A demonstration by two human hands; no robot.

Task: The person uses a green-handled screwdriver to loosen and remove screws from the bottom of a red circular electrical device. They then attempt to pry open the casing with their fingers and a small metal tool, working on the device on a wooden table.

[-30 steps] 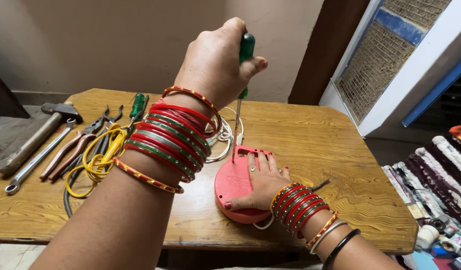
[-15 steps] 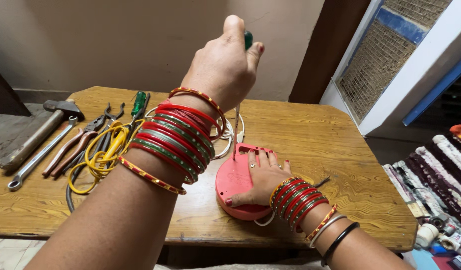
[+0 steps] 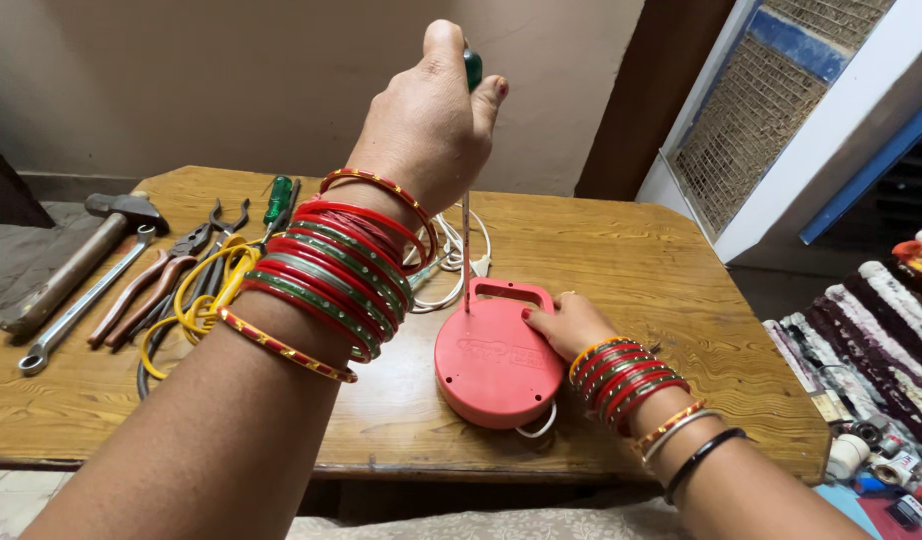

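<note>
My left hand [image 3: 431, 120] is raised over the wooden table [image 3: 631, 260], shut around the green handle of a screwdriver [image 3: 466, 250]. The thin metal shaft runs straight down and its tip meets the top of a round red plastic device [image 3: 491, 360] near its handle slot. My right hand [image 3: 566, 325] rests against the device's right edge, fingertips on its top face. Both wrists carry several red and green bangles. A white cord [image 3: 446, 260] lies coiled behind the device.
On the table's left lie a hammer [image 3: 76, 265], a wrench [image 3: 81, 310], pliers [image 3: 146, 285], a coil of yellow wire [image 3: 196, 300] and a second green-handled screwdriver [image 3: 278, 200]. Rolled fabrics and small items [image 3: 881, 320] sit on the floor at right.
My right hand has slid from the top of the red device to its right edge. My left hand has turned slightly on the screwdriver handle, and the view has moved closer.
</note>
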